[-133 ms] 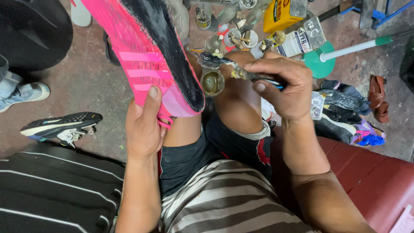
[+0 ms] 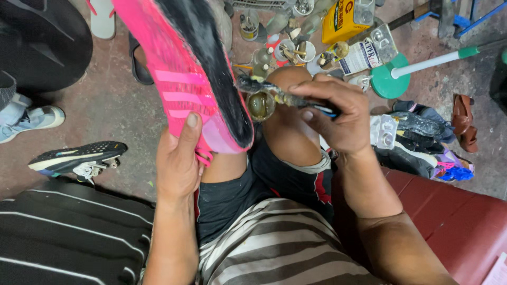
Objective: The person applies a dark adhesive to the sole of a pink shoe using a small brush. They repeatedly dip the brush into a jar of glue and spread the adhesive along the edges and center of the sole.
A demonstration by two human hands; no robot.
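A bright pink shoe [image 2: 179,74] is held up in the upper middle of the frame by the left hand [image 2: 179,161]. The fingers are closed around the shoe's heel end, and the thumb is pressed flat on its pink side. The shoe is turned so that its black bottom faces right.

A small brush [image 2: 274,95] with a sticky, dirty tip is held in the right hand [image 2: 338,113], right of the middle. The fingers are shut tight on the handle. The brush tip is seen just beside the black bottom of the shoe; whether it touches cannot be told.

A small round pot [image 2: 260,104] of brownish glue is seen just under the brush, between the shoe and the knee.

At the top of the frame, little jars and a yellow can [image 2: 343,21] are spread on the floor. A green and white stick tool [image 2: 417,66] is laid at the upper right. A black shoe [image 2: 76,157] is seen on the floor at the left.
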